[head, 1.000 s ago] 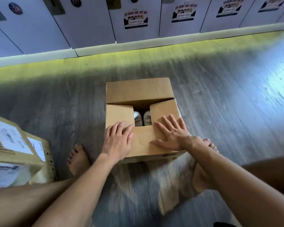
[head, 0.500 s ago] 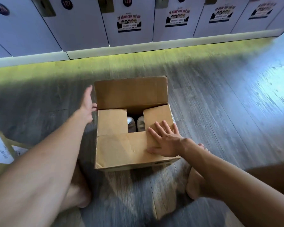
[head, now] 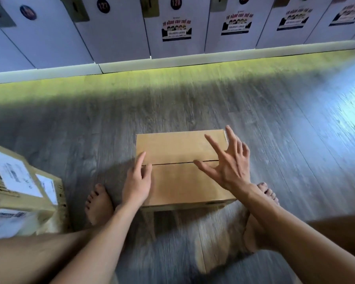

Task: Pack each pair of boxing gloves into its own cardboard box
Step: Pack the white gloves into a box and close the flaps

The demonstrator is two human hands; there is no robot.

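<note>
Locker room.

- Row of white flat-fronted locker doors fills far wall.
- Round dark number badges at top of doors (127 and 128 legible).
- Brass-coloured latch plates beside badges.
- Printed paper stickers with cartoon heads on several doors; text too blurred to read.
- Pale plinth directly under lockers, yellow-green glow along its foot.
- Grey wood-look plank floor runs out from lockers.
- Bare feet on it, well in front of lockers.
- Stacked brown cardboard boxes with white shipping labels in front of lockers' left end.
</note>
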